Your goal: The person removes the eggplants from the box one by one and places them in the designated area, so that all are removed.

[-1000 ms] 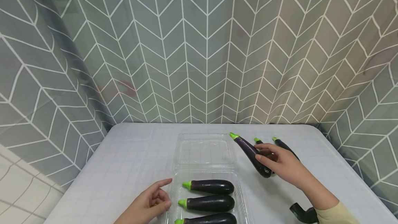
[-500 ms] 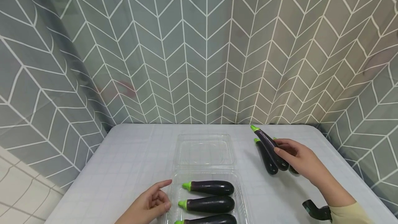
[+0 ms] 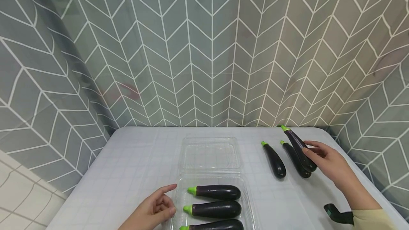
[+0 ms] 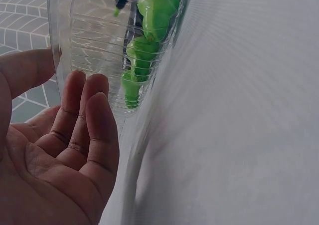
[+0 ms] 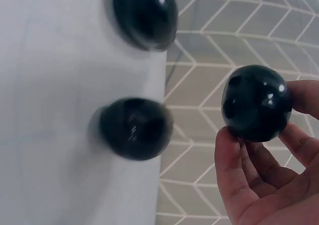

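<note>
My right hand [image 3: 330, 160] pinches a dark purple eggplant [image 3: 299, 149] with a bright green stem, held tilted over the table's right side. In the right wrist view, the held eggplant's rounded end [image 5: 256, 103] sits between thumb and fingers. Just below and left of it lies another eggplant [image 3: 294, 159], partly overlapped, with one more eggplant [image 3: 272, 159] farther left. My left hand [image 3: 151, 208] rests beside the left rim of a clear hinged container [image 3: 250, 201]; loosely bent fingertips [image 4: 97, 83] meet its wall. Three eggplants [image 3: 217, 209] lie side by side inside, stems left.
The container's lid [image 3: 209, 153] lies folded back, away from me, on the white-covered table [image 3: 137, 162]. Patterned grey curtains [image 3: 204, 63] rise behind the table and along both sides. A black curved piece [image 3: 338, 215] sits at my right sleeve.
My right hand has moved right with the eggplant, from near the lid past the first loose eggplant to over the second. The left hand and the container have stayed put.
</note>
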`<state>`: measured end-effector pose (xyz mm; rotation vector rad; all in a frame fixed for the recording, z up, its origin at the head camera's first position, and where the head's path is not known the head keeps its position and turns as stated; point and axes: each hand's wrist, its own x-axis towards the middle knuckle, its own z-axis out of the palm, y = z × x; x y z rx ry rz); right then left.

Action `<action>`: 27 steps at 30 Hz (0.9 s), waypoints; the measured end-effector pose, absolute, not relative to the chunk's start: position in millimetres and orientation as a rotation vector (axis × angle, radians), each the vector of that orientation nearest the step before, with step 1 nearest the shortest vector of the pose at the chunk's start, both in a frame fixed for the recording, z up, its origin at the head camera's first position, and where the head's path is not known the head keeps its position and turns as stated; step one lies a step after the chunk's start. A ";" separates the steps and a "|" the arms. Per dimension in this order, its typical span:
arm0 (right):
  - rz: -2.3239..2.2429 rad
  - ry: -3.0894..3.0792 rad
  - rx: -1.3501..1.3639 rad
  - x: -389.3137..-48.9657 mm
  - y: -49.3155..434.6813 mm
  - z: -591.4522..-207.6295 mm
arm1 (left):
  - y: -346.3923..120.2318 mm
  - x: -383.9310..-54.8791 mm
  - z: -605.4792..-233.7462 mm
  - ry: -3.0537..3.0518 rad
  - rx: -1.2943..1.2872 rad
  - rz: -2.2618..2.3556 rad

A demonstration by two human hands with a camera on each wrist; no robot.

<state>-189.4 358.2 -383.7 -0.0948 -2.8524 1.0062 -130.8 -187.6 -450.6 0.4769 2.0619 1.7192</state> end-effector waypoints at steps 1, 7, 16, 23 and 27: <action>1.019 -2.852 -0.105 -189.6 361.5 -385.5 | -187.7 -131.1 -450.9 2.063 0.474 1.719; 1.059 -2.835 -0.166 -191.2 378.9 -394.0 | -187.6 -132.2 -452.5 2.066 0.456 1.724; 1.070 -2.823 -0.293 -193.8 398.8 -400.4 | -186.5 -130.2 -450.2 2.090 0.474 1.712; 1.100 -2.839 -0.354 -197.3 413.5 -409.5 | -186.3 -129.7 -449.5 2.097 0.500 1.712; 1.108 -2.877 -0.353 -199.0 422.9 -414.7 | -186.5 -129.2 -449.9 2.102 0.503 1.708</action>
